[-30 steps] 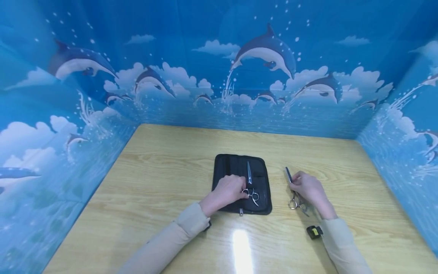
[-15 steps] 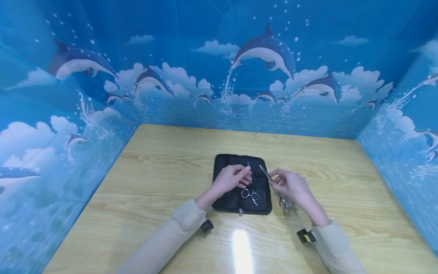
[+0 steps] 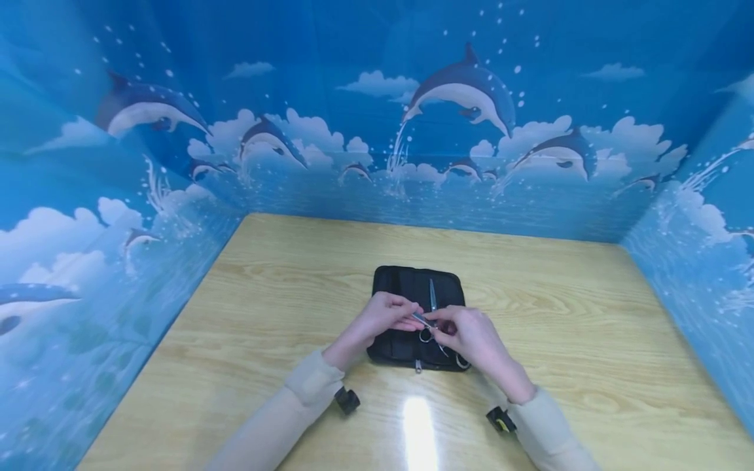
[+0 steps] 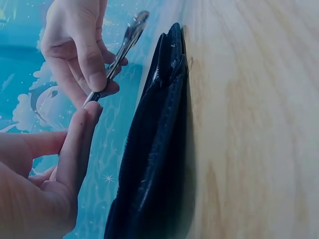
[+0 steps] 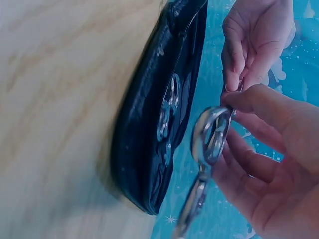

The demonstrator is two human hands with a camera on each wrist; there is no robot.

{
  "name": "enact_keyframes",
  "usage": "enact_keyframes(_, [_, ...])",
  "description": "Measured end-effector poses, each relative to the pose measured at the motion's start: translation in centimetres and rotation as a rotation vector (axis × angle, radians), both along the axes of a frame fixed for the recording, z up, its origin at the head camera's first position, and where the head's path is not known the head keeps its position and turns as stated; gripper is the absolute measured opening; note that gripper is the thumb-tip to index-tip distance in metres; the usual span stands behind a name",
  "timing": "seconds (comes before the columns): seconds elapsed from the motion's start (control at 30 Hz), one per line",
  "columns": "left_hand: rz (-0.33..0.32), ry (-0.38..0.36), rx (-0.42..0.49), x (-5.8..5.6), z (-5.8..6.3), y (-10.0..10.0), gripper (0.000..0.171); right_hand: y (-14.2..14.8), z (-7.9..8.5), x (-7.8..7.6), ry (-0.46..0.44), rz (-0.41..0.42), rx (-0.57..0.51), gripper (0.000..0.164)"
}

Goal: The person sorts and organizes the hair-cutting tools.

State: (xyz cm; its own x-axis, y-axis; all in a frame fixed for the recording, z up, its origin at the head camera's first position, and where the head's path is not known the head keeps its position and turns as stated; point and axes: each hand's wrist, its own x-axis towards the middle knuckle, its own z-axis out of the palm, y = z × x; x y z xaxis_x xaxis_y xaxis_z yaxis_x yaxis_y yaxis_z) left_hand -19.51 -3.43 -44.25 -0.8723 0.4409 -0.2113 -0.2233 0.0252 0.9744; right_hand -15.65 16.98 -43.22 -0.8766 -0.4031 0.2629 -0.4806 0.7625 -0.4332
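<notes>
My right hand (image 3: 476, 337) holds a pair of silver hairdressing scissors (image 3: 423, 320) by the blades, thumb on one side and fingers on the other. Their finger rings and tang (image 5: 203, 175) stick out behind the hand in the right wrist view. At the blade tip, my left hand (image 3: 379, 317) meets them, its thumb and fingers on either side of the end. Below both hands lies an open black zip case (image 3: 391, 353). A second pair of scissors (image 3: 432, 294) lies in the case, its handles partly covered by my right hand.
The case rests on a wood-grain table (image 3: 283, 288), its zip pull (image 3: 418, 366) toward me. A blue dolphin-print curtain (image 3: 377, 131) surrounds the far edge and sides. Small black devices (image 3: 347, 400) sit at both wrists.
My right hand has lifted the hairdressing scissors off the table and carried them left over the case. My left hand has left the scissors in the case and come to the blade tip.
</notes>
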Motion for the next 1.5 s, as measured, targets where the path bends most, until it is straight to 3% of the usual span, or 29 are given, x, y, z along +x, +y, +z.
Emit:
enact_keyframes(0.3, [0.082,-0.027,0.024,0.1,-0.1,-0.5,0.026,-0.7,-0.6,-0.3,0.034,-0.026,-0.032,0.024])
enact_keyframes(0.5, [0.164,-0.038,0.075,0.0,0.1,-1.0,0.027,0.3,-0.6,-0.6,0.042,-0.138,-0.100,0.027])
enact_keyframes(0.57, [0.206,-0.046,0.107,-0.1,0.1,-1.2,0.028,0.9,-0.6,-0.7,0.023,-0.198,-0.193,0.032])
enact_keyframes(0.67, [0.265,-0.066,0.157,-0.3,0.1,-1.6,0.029,1.7,-0.6,-1.0,-0.096,-0.280,-0.391,0.044])
enact_keyframes(0.8, [0.308,-0.072,0.182,-0.4,-0.1,-1.6,0.030,2.1,-0.7,-1.3,-0.380,-0.302,-0.740,0.057])
enact_keyframes(0.9, [0.327,-0.080,0.195,-0.4,-0.1,-1.4,0.031,1.9,-0.8,-1.4,-0.558,-0.311,-1.024,0.057])
enact_keyframes(0.97, [0.330,-0.095,0.203,-0.3,0.0,-1.3,0.031,1.6,-1.0,-1.4,-0.627,-0.318,-1.195,0.054])
enact_keyframes(1.07, [0.320,-0.116,0.222,0.0,0.1,-1.0,0.032,1.1,-1.3,-1.6,-0.663,-0.349,-1.369,0.049])
enact_keyframes(1.13, [0.308,-0.126,0.220,0.1,0.1,-0.9,0.032,0.8,-1.5,-1.7,-0.683,-0.363,-1.451,0.047])
enact_keyframes(1.27, [0.280,-0.123,0.193,0.3,0.1,-0.9,0.031,0.6,-1.7,-1.9,-0.700,-0.394,-1.511,0.046])
enact_keyframes(1.5, [0.162,-0.047,0.090,0.2,0.0,-1.1,0.027,1.4,-1.6,-2.7,-0.677,-0.383,-1.459,0.042])
